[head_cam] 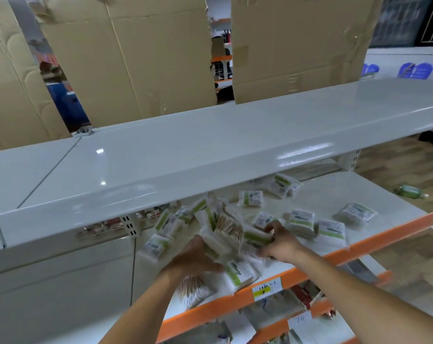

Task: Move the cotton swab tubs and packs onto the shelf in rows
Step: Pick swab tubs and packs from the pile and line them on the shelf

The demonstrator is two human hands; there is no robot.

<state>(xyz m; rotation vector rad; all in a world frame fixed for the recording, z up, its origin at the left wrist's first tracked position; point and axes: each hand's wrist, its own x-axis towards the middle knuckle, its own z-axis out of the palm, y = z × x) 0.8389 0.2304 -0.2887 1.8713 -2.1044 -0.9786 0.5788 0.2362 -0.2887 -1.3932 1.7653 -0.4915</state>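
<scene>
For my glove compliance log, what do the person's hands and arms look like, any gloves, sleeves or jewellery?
Both are bare: no gloves on the left hand or right hand, no sleeves on either forearm as far as the frame shows, and no watch, ring or bracelet visible. The picture is somewhat blurred.

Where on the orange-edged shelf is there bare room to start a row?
Bare patches lie on the orange-edged shelf at its right rear, beyond the far-right pack, and along the front between that pack and the right hand. Around both hands, left hand included, packs lie heaped.
</scene>
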